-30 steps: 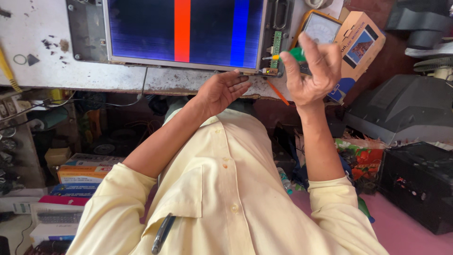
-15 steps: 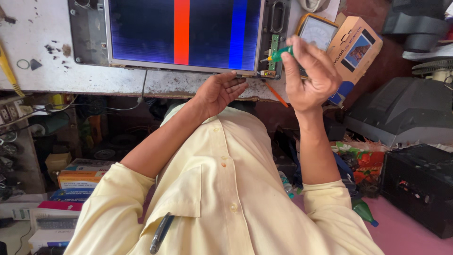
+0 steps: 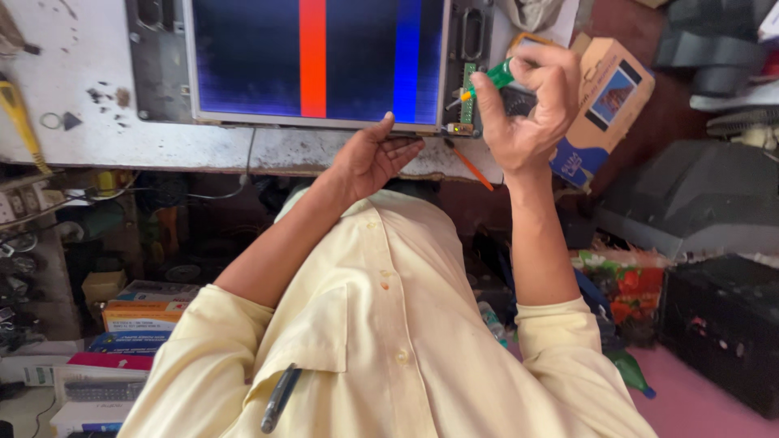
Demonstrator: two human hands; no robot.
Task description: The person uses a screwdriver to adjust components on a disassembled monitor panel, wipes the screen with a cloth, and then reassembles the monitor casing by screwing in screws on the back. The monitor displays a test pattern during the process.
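My right hand (image 3: pixel 531 109) sits in the upper right of the frame, its fingers (image 3: pixel 540 61) clamped round the green handle of a small screwdriver (image 3: pixel 493 79). The tip points left at the narrow green board (image 3: pixel 467 97) that runs down the right edge of the screen (image 3: pixel 316 61). The screen lies flat on the table (image 3: pixel 73 130) at the top of the frame, lit dark blue with one red stripe and one brighter blue stripe.

My left hand (image 3: pixel 373 158) rests at the screen's lower edge, palm up, fingers loosely apart and holding nothing; the fingertips touch the frame just left of the board's lower end.

To do this well I judge that the tip wants to meet the board squarely, with light pressure, since the panel is live and a slip could scrape across the small parts there (I cannot tell from here whether the tip is on a screw or on a contact). The left hand should press the frame down so the panel does not skid on the table. A short grip near the tip, as I have it, gives finer control than holding the handle's end.

An orange stick (image 3: pixel 471 166) lies on the table edge between my hands, and a cardboard box (image 3: pixel 608 101) stands just behind my right hand, near enough to knock with a wide wrist turn.
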